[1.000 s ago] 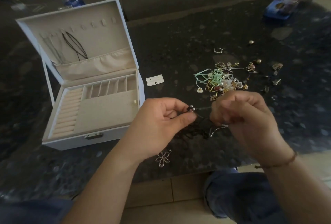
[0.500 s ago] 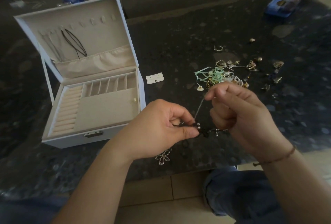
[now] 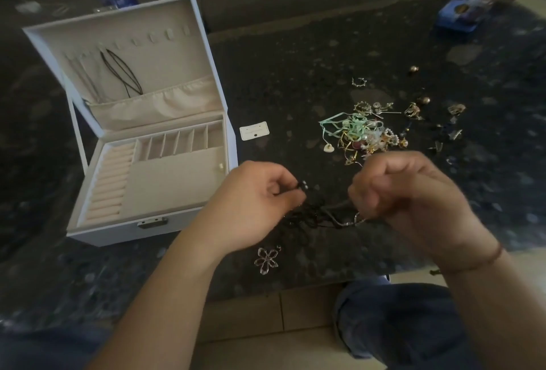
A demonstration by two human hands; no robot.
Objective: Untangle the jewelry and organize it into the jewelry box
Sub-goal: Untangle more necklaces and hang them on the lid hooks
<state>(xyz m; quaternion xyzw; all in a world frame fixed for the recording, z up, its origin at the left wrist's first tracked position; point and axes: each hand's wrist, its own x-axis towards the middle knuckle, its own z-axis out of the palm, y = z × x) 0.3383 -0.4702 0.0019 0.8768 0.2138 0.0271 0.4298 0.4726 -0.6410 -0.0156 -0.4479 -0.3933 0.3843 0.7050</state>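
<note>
The thin, dark beaded necklace tangle (image 3: 313, 216) sags limp and light between both hands' pinching fingers (image 3: 292, 192); probably snag-prone, so grip near its beaded clasp end, just beyond the left fingertips.

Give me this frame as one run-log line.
phase: untangling | left hand: pinches dark beaded strand | right hand: grips same strand | jewelry box: open | tangled pile: on table
</note>
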